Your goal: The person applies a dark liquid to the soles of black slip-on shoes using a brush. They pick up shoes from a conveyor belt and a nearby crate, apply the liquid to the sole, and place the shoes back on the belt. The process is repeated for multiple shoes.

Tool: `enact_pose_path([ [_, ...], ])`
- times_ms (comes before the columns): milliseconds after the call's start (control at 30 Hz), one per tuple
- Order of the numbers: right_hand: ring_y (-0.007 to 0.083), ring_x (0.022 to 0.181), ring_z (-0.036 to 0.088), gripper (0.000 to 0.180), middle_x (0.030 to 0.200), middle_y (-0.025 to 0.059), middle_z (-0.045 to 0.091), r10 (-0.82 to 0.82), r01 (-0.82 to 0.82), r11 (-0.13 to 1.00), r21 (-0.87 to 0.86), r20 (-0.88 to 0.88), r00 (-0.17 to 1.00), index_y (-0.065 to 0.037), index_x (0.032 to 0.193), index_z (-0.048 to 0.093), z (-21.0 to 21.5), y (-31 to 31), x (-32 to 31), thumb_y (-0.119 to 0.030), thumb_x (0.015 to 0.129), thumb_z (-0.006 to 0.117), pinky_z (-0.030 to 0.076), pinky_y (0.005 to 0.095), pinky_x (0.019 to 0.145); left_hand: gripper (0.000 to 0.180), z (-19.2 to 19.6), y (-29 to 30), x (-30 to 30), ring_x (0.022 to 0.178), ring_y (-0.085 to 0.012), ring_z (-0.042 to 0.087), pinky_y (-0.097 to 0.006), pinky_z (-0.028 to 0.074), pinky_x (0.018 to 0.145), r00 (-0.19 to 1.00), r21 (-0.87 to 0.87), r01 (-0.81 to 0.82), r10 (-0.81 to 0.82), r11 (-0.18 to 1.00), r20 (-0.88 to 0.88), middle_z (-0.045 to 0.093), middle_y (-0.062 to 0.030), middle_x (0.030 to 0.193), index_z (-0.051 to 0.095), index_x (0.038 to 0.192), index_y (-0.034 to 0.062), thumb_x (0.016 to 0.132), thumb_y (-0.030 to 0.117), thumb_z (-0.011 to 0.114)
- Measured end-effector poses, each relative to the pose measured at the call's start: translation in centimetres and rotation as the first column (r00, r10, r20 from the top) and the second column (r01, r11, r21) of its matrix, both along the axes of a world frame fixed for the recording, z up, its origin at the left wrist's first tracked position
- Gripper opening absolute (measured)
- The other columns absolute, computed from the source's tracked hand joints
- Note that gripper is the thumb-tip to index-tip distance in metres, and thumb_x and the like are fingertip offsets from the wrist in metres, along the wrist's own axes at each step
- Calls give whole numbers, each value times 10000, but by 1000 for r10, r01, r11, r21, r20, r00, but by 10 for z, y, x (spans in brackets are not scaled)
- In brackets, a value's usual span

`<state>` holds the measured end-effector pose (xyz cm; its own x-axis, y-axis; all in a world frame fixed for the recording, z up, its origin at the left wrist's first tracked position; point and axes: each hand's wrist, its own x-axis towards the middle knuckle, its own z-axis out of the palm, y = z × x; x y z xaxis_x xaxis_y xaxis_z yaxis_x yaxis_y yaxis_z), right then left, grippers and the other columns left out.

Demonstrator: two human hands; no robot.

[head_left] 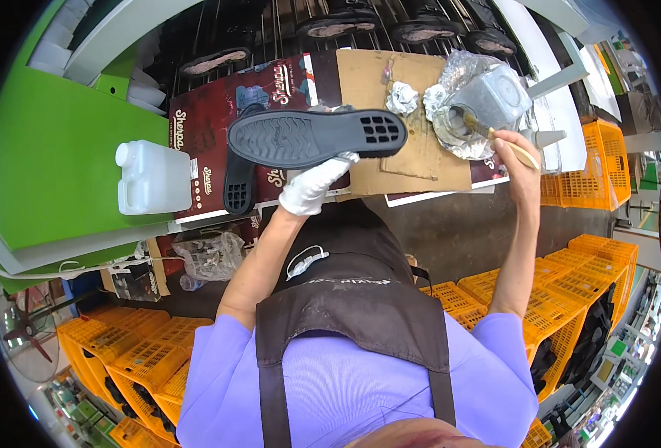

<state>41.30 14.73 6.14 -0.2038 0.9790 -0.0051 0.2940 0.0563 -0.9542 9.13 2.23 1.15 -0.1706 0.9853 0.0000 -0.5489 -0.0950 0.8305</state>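
Observation:
My left hand, in a white glove, grips a black shoe sole by its near edge, tread side up, above the worktable. A second black sole lies partly hidden beneath it. My bare right hand is closed round the pale handle of a brush. The brush's bristle end dips into a round, foil-wrapped pot at the right of the table. Crumpled white wads lie on the brown cardboard between sole and pot.
A white plastic jug stands at the left, on the green surface. A clear square container sits behind the pot. Black shoe uppers line a rack along the far side. Orange crates stand right and behind me.

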Motion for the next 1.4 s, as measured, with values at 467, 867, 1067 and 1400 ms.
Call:
enact_pose_path([
  [467, 171, 681, 601, 399, 801, 147, 631, 119, 140, 872, 468, -482, 868, 73, 992, 625, 2, -77, -86, -299, 850, 654, 476, 245, 594, 736, 28, 18, 28, 1210, -188, 440, -339, 359, 1009, 660, 416, -87, 365, 905, -656, 438, -120, 1338, 258, 1346, 35, 768, 74, 713],
  [867, 227, 638, 612, 426, 775, 141, 656, 134, -20, 606, 795, -77, 988, 19, 968, 653, 14, -83, -118, -299, 705, 761, 481, 283, 570, 346, 33, 1, 36, 1008, -243, 569, -371, 422, 899, 515, 400, -74, 378, 914, -770, 600, -87, 1131, 580, 1156, 60, 831, 147, 659],
  [1067, 232, 651, 619, 419, 808, 143, 667, 138, -14, 628, 778, -94, 986, 20, 977, 651, 10, -82, -123, -276, 704, 764, 487, 288, 580, 349, 20, -4, 34, 1055, -249, 551, -383, 393, 933, 411, 377, 0, 344, 926, -844, 592, -87, 1165, 576, 1171, 61, 846, 166, 645],
  [1400, 225, 669, 635, 429, 778, 167, 658, 170, -48, 648, 760, -83, 982, 49, 971, 648, 5, -91, -132, -329, 778, 708, 489, 271, 594, 364, -2, -6, 43, 1037, -243, 557, -371, 411, 913, 828, 260, -51, 187, 964, -529, 597, -93, 1145, 568, 1178, 79, 843, 194, 653],
])
